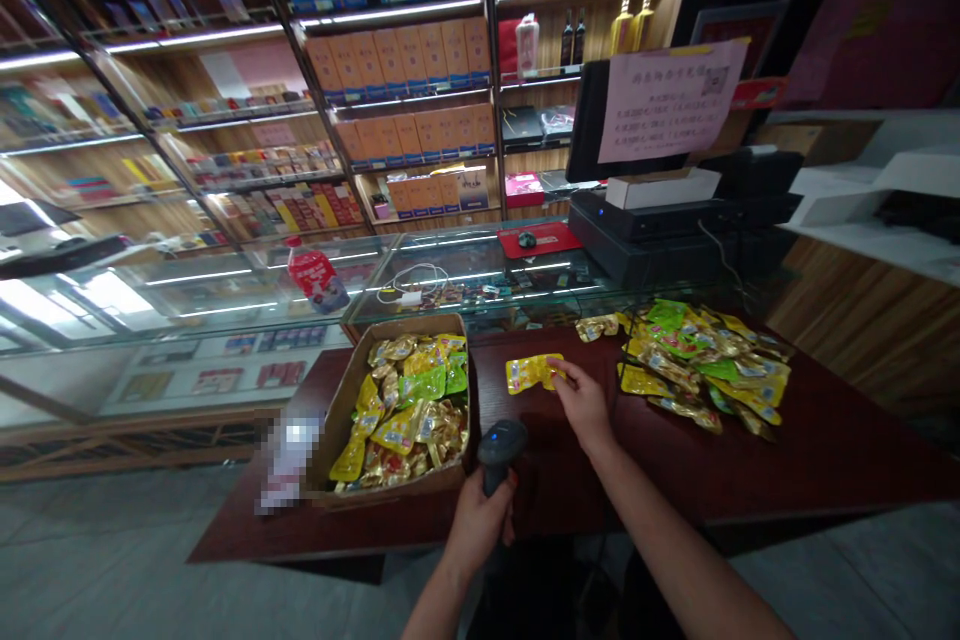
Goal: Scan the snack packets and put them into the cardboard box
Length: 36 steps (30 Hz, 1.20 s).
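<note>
My left hand (484,510) is wrapped round the handle of a black barcode scanner (502,442), held upright over the table's front edge. Between the thumb and fingers of my right hand (583,405) is the right end of a yellow snack packet (529,373), low over the dark red table (525,500). To the left stands an open cardboard box (335,410) filled with yellow, gold and green packets. A loose pile of similar packets (697,360) lies to the right, and a gold packet (598,327) rests at the table's back edge.
Behind the table runs a glass display counter (465,265) bearing a red bottle (315,275), a white cable (412,285) and a mouse (527,240) on a red pad. A monitor (589,125) with a paper notice stands at the back right. Stocked shelves line the wall.
</note>
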### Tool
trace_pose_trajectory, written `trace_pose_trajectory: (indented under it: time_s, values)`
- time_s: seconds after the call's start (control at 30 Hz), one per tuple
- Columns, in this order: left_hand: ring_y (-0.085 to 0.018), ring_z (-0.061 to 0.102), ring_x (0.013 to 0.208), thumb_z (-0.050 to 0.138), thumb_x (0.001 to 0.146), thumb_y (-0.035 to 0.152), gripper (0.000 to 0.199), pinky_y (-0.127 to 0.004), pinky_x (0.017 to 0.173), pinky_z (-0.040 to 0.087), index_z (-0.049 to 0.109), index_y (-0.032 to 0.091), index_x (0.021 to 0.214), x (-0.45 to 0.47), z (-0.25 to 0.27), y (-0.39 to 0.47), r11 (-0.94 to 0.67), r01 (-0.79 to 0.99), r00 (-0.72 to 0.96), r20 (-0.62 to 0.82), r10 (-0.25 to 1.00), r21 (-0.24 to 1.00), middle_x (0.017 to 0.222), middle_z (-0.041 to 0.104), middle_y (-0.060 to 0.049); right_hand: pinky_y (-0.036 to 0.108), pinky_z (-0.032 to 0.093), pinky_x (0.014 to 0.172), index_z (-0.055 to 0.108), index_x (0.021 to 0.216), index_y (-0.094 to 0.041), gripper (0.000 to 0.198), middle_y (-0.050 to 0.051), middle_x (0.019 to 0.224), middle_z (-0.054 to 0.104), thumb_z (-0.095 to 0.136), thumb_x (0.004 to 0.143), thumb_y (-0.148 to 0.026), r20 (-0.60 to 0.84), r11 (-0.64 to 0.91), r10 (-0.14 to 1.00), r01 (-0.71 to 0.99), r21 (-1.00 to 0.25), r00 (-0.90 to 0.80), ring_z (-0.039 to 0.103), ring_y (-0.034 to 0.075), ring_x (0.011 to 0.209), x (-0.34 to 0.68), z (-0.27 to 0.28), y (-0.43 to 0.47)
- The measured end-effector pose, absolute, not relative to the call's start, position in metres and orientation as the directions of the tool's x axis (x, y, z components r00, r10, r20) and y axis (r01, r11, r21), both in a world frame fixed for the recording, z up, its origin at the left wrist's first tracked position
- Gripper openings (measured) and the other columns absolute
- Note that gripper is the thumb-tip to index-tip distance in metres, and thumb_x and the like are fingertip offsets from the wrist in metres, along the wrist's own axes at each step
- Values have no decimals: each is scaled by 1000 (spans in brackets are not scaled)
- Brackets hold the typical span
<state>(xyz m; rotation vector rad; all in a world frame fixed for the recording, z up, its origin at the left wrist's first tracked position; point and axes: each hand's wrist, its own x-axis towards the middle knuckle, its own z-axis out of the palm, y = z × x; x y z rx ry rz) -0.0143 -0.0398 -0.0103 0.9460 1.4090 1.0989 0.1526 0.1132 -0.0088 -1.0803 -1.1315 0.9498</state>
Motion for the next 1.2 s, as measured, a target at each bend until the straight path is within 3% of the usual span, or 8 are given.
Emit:
trace_pose_trajectory:
  time_s: [0.17,0.23,0.37,0.5,0.67,0.77,0.9,1.2]
  values:
    - [-11,47,31,71,71,67,51,-21,32,38,55,20,80,-15,-14,-38,287,-19,-137,-287,948,958,45,52,7,37,61,83,74,112,-25,38,4,109,78,71,79,-44,179,124,961,-248,-961,-211,74,24,94,74,33,126]
    - [-11,46,31,70,72,67,51,-21,31,37,55,20,80,-16,-15,-38,290,-13,-151,-289,945,957,46,52,7,35,60,84,70,121,-27,41,4,113,77,69,83,-42,238,198,927,-160,-967,-289,74,21,95,59,41,134]
    - [-10,45,31,68,75,66,49,-21,32,38,55,19,81,-17,-18,-39,266,-26,-141,-267,953,964,48,51,7,34,55,93,71,119,-27,32,5,121,73,60,88,-28,201,222,975,442,-869,-96,71,20,103,96,38,163]
    - [-10,45,31,70,74,68,52,-21,32,37,55,19,83,-16,-20,-40,271,-36,-145,-273,951,962,48,51,8,51,43,107,74,107,-16,30,17,120,69,55,84,-17,109,-5,985,659,-752,132,61,33,122,169,21,194]
    - [-10,46,31,71,71,70,55,-21,32,37,56,19,83,-17,-20,-40,276,-33,-137,-278,951,961,49,52,8,65,14,118,55,140,-9,53,22,157,41,48,88,-17,120,-120,970,843,-525,212,24,38,151,205,-1,219]
    - [-10,47,32,71,71,71,55,-21,32,38,56,19,83,-17,-18,-40,285,-39,-127,-287,949,958,50,53,7,70,9,115,57,139,-14,48,18,153,49,41,95,-23,126,-79,985,954,-288,119,32,35,146,203,-8,222]
    - [-11,47,32,71,73,68,52,-21,32,38,55,19,85,-16,-16,-40,303,-32,-138,-305,942,952,47,52,8,67,12,112,71,115,-18,38,15,124,69,39,96,-20,268,108,961,982,-155,-64,49,34,125,189,-12,193]
    - [-11,48,32,69,76,65,49,-21,33,38,54,19,87,-15,-15,-41,257,-36,-84,-260,962,966,47,52,8,45,31,95,74,107,-23,27,9,104,71,50,94,-20,425,329,880,919,-218,-214,57,26,99,169,-24,83]
